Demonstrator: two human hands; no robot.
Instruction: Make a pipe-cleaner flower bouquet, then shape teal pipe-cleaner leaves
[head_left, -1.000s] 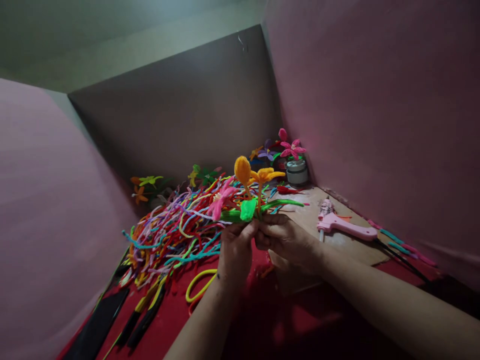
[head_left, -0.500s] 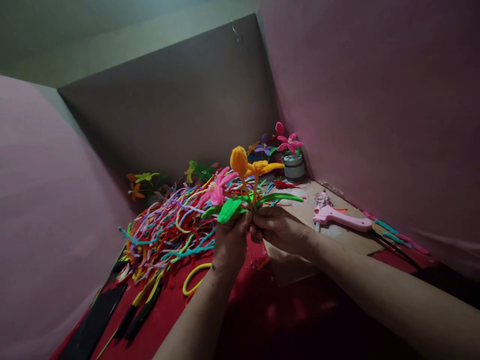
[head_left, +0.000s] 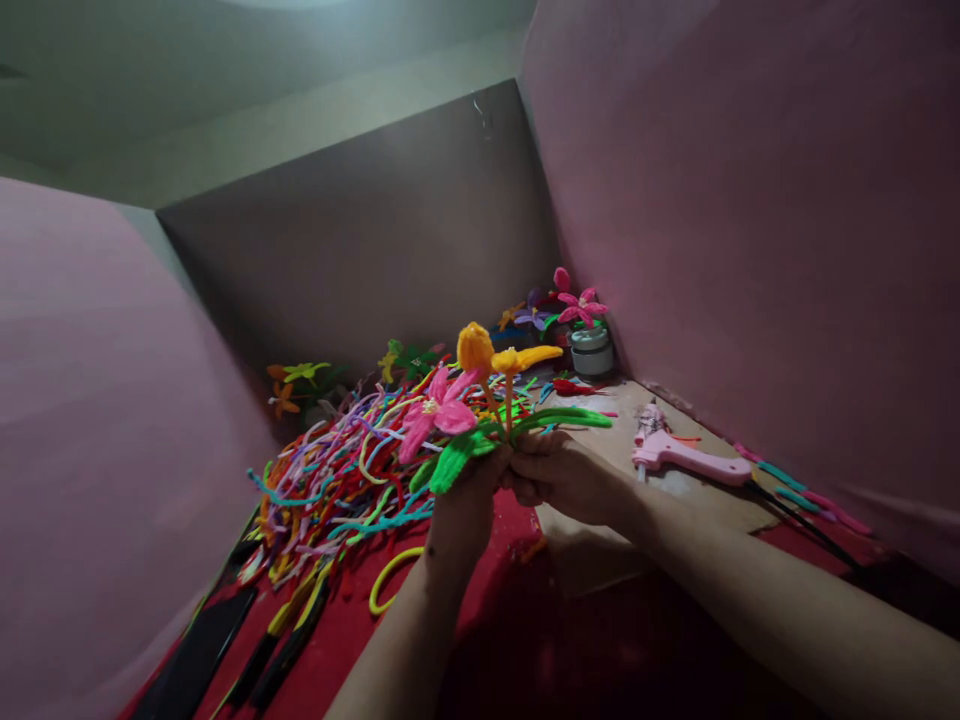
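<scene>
Both my hands meet at the base of a small bunch of pipe-cleaner flowers (head_left: 508, 400), held upright in front of me. My left hand (head_left: 466, 505) is closed round the stems from the left, its fingertips partly behind the leaves. From the right, my right hand (head_left: 559, 472) pinches the same stems just under the green leaves (head_left: 566, 418). The bunch carries an orange bud (head_left: 475, 347), an open orange flower (head_left: 517, 360) and a pink flower (head_left: 441, 408) leaning left. The lower ends of the stems are hidden in my fingers.
A heap of colourful pipe cleaners (head_left: 337, 470) lies behind and left. Yellow-and-black pliers (head_left: 289, 630) and a black phone-like slab (head_left: 199, 650) are at the left edge. Right, a pink glue gun (head_left: 690, 455) rests on cardboard (head_left: 720, 505). A grey pot (head_left: 592, 353) with flowers stands at the back.
The view has tilted upward slightly, so everything sits lower. The bunch has turned a little between my hands, and its pink flower and green leaf now face me more.
</scene>
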